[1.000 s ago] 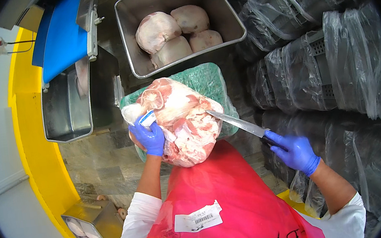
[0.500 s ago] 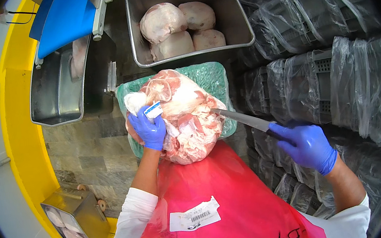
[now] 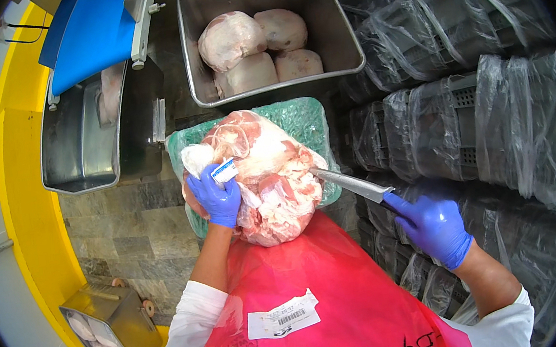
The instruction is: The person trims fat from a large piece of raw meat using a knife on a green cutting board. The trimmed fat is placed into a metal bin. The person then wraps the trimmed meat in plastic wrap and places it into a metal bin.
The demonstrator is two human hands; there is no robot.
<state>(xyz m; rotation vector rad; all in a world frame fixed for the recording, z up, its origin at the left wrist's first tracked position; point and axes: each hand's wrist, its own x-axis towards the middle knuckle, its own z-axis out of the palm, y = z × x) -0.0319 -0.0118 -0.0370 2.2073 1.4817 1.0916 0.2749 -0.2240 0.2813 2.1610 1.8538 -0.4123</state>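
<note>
Left hand point(image 3: 219, 202), blue-gloved, against the left side of the large meat piece point(image 3: 269, 181), beside a small blue-and-white tag point(image 3: 225, 171); cannot tell whether the fingers close on it. Right hand point(image 3: 433, 228) wrapped round the handle of a knife point(image 3: 352, 183) — blade slanting up-left, tip at the meat's right edge. Meat lies between the hands, on a green wrapped bundle point(image 3: 302, 113), just above the red apron point(image 3: 344, 288).
</note>
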